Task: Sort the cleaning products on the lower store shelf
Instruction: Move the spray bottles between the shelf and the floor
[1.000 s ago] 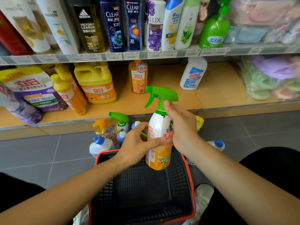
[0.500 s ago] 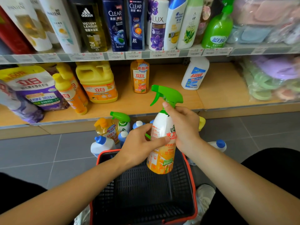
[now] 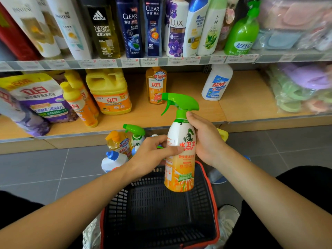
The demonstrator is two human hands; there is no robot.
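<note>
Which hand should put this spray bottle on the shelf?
Probably the right hand: it wraps the spray bottle near its neck, with bare lower shelf on that side; the left hand grips lower down.

White-and-orange spray bottle (image 3: 180,159), green trigger, held upright over the basket (image 3: 152,221); a second sprayer (image 3: 136,136), seemingly alike, stands on the floor (image 3: 45,168).

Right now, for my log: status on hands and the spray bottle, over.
Left hand and right hand both grip the spray bottle. Bottle upright over black basket. Lower shelf: bare patch ahead.
</note>
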